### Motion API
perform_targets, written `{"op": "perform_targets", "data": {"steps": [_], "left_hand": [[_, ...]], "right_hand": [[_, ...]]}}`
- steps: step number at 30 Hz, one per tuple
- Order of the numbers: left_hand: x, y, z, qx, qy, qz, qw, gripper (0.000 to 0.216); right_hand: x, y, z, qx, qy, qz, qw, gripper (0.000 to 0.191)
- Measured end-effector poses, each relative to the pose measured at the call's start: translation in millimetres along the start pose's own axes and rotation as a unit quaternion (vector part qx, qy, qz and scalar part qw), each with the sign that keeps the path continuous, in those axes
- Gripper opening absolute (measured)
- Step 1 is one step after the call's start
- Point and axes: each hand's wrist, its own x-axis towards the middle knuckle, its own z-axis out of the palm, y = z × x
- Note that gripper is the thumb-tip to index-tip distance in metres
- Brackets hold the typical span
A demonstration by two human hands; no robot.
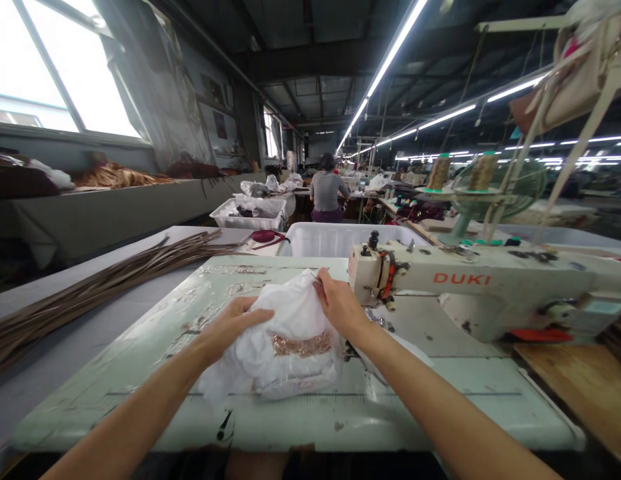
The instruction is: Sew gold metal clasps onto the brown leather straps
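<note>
A crumpled white plastic bag [290,333] lies on the pale green sewing table [140,360], with a coppery metallic strip [303,345] showing inside it. My left hand [230,327] grips the bag's left side with curled fingers. My right hand [337,303] pinches the bag's top right edge, just left of the head of the white DUKI sewing machine [460,287].
A bundle of long brown strips [90,290] lies on the grey table at left. White plastic bins [340,239] stand behind the machine. Thread cones [439,172] sit on a stand at right. Another person [326,193] sits farther back, facing away.
</note>
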Motion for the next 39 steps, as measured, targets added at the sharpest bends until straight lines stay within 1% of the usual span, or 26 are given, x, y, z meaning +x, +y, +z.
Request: {"op": "perform_targets", "data": {"steps": [2,6,7,8,10,12,14,16,18,22,24,25,28,29,31,33,35,37,39], "left_hand": [[2,-3,0,-0.026,0.025,0.011,0.999,0.037],[5,-7,-2,-0.044,0.061,0.026,0.997,0.042],[4,-6,-4,-0.036,0.061,0.026,0.997,0.043],[3,-5,-5,-0.025,0.058,0.029,0.998,0.045],[3,-4,-8,0.01,0.052,0.037,0.998,0.048],[3,-4,-9,0.054,0.062,0.042,0.996,0.05],[5,-4,-8,0.097,0.098,0.044,0.989,0.052],[6,-1,-8,0.13,0.132,0.057,0.981,0.056],[7,5,-9,0.151,0.149,0.079,0.974,0.057],[9,20,-14,0.216,0.134,0.119,0.96,0.035],[12,24,-16,0.282,0.133,0.131,0.941,0.03],[13,24,-15,0.327,0.139,0.126,0.926,0.03],[17,25,-13,0.44,0.151,0.081,0.882,0.036],[19,25,-12,0.458,0.15,0.077,0.873,0.037],[22,27,-11,0.467,0.15,0.093,0.866,0.037],[26,29,-11,0.476,0.15,0.104,0.86,0.037],[28,32,-11,0.467,0.14,0.1,0.867,0.038],[27,36,-12,0.409,0.121,0.121,0.897,0.037],[23,41,-12,0.31,0.11,0.152,0.932,0.037]], "right_hand": [[3,4,0,0.041,-0.033,0.022,0.998,0.015],[3,19,-3,0.145,-0.113,0.042,0.982,0.042],[2,23,-4,0.159,-0.13,0.042,0.978,0.041],[1,25,-6,0.165,-0.14,0.042,0.975,0.037],[-2,24,-8,0.155,-0.129,0.043,0.978,0.028],[-5,18,-12,0.122,-0.081,0.039,0.988,0.029],[-7,10,-17,0.085,-0.032,0.02,0.996,0.029],[-7,4,-22,0.064,-0.006,0.004,0.998,0.028],[-7,2,-25,0.049,-0.007,0.007,0.999,0.028],[-12,2,-24,-0.013,-0.018,0.038,0.999,0.031],[-16,1,-22,-0.049,-0.012,0.048,0.998,0.031],[-17,1,-21,-0.067,-0.014,0.054,0.996,0.032],[-20,0,-21,-0.109,-0.026,0.066,0.992,0.034],[-20,0,-20,-0.116,-0.026,0.066,0.991,0.034],[-20,1,-20,-0.119,-0.026,0.064,0.99,0.034],[-18,3,-19,-0.11,-0.045,0.066,0.991,0.034],[-18,5,-20,-0.098,-0.056,0.072,0.991,0.033],[-18,6,-22,-0.088,-0.035,0.076,0.993,0.032],[-19,6,-26,-0.076,-0.008,0.077,0.994,0.031]]}}
